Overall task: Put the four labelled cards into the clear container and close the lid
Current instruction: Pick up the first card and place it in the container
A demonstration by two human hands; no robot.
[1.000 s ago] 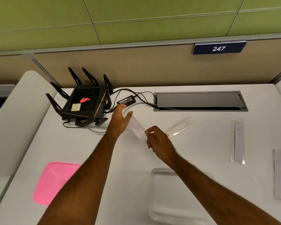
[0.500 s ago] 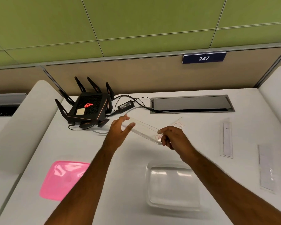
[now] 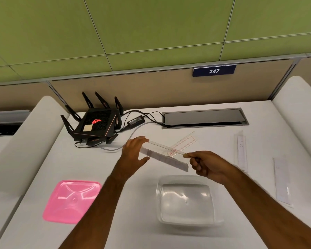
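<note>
White desk (image 3: 90, 164) under green panels — left hand (image 3: 133, 151) spread against one end of the light, stiff, slippery card (image 3: 164, 155), right hand (image 3: 207, 165) pinching the other corner — edges look the surest hold.

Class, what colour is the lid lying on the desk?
Pink, seen best in the head view: lid.
</note>
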